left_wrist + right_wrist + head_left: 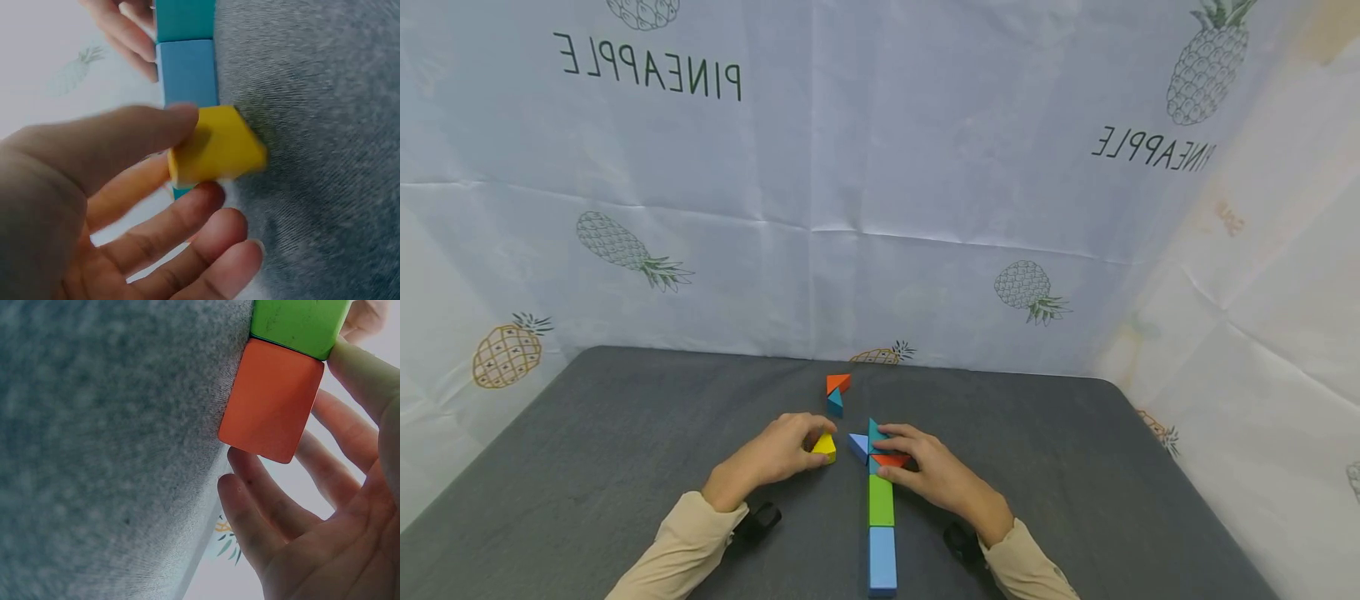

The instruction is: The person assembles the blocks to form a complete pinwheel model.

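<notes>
My left hand (775,452) pinches a yellow wedge-shaped block (219,147) between thumb and fingertips, left of a row of blocks. Running away from me, the row has a light blue block (882,558), a green block (881,502), an orange triangular block (892,460) and a teal triangular block (873,432). A periwinkle triangular block (859,445) adjoins the row's left side. My right hand (940,469) rests loosely at the far end; its thumb touches the green block and its fingers reach over the orange and teal pieces. In the right wrist view, the orange block's flat end (272,400) faces the palm.
Beyond the hands, another orange triangular block (837,382) and a teal triangular block (835,403) stand together on the dark grey table (1045,450). A pineapple-printed cloth (887,167) hangs behind the table's far edge.
</notes>
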`<state>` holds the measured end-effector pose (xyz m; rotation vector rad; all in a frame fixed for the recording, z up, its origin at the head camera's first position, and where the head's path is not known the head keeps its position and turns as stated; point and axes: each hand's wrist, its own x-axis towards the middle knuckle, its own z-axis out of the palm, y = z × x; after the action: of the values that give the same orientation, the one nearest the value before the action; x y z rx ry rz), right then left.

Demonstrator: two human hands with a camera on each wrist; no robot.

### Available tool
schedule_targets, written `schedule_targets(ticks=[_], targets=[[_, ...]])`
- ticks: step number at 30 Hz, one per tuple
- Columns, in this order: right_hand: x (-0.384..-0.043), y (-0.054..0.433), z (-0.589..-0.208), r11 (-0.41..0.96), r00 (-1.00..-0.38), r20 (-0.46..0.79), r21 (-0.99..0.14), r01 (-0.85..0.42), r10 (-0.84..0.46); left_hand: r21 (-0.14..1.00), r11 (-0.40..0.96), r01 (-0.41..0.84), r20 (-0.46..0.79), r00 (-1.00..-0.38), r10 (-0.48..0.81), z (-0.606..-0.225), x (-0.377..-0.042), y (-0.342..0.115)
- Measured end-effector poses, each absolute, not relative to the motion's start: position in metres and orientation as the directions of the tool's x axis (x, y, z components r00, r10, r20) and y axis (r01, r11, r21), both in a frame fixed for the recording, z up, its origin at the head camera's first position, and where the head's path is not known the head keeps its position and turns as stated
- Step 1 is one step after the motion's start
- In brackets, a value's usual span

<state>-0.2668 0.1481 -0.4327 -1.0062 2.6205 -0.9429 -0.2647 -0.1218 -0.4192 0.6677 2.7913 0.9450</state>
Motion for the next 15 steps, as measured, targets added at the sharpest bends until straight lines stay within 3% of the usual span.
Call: schedule_targets(ticks=[10,15], targets=[[-0.2674,0.148,-0.433,0.573,-0.756,0.056,-0.616,-0.54,-0.652,0.64,0.69,0.339,-0.061,-0.872,0.485,-0.4133,-0.2646,-0.1279],[-0.2668,0.148,-0.4325,0.572,-0.757,0.053,-0.621,-0.536,-0.652,0.632,0.706,0.322,-0.034,-0.898,0.439,-0.4152,-0.2653,-0.1266]])
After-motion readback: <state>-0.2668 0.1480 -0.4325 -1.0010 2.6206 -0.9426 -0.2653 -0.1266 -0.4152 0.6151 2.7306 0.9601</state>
